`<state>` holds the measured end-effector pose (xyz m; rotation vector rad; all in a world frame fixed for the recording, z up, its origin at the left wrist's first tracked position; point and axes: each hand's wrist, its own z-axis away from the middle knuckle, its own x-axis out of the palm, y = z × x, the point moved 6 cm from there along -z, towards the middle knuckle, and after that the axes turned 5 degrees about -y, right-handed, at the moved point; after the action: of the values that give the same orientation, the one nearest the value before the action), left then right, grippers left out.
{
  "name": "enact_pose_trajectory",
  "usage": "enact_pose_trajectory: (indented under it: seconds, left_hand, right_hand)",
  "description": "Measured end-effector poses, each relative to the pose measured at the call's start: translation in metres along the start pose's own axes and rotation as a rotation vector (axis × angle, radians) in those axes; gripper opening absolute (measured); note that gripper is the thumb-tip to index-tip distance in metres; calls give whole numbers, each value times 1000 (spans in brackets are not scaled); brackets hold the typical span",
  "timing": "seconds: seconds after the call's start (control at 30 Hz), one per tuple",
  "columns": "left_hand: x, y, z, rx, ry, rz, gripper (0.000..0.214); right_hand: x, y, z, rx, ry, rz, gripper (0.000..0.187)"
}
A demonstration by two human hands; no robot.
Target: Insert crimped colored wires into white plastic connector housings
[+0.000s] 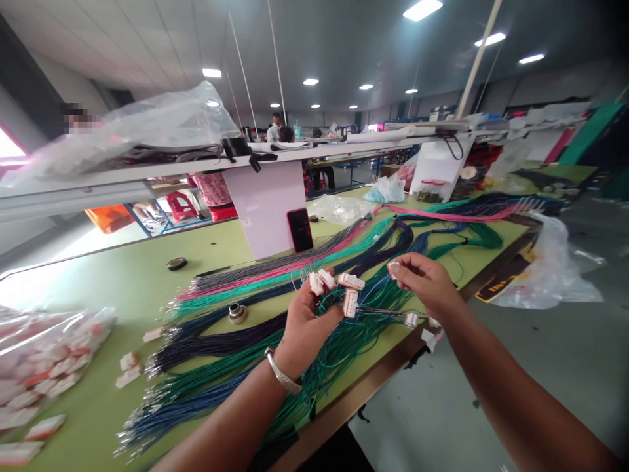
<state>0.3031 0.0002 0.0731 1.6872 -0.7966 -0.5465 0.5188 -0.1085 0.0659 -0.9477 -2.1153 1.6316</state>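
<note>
As you are holding the green and blue wires above the table, your left hand is clutching them, its fingers curled around the bunch (how tightly they are closed is hidden behind the white connectors). Your right hand is pinching a small white piece, its thumb and forefinger pressed together at the tips. Two more connectors are dangling near the table edge, so you are risking a snag there: a wire catching on that edge could be tugging a connector loose. Your bangle is sitting just beside the strands and could be hooking them too. Pulling hard on a tangle is the likeliest cause of a bent wire end.
</note>
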Motion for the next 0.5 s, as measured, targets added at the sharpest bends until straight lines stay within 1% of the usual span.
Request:
enact_pose_trajectory:
  seconds: [0.1, 0.23, 0.37, 0.5]
  left_hand:
    - [2, 0, 0, -9, -18, -32, 57]
    - [4, 1, -1, -9, -37, -54, 55]
    - [7, 2, -5, 28, -66, -81, 49]
    - [12, 5, -12, 97, -107, -164, 44]
  right_hand:
    - [15, -2, -2, -2, -93, 15, 24]
    - [28, 4, -2, 14, -176, 45, 23]
    - [38, 8, -4, 23, -248, 77, 21]
    - [49, 4, -6, 15, -327, 106, 17]
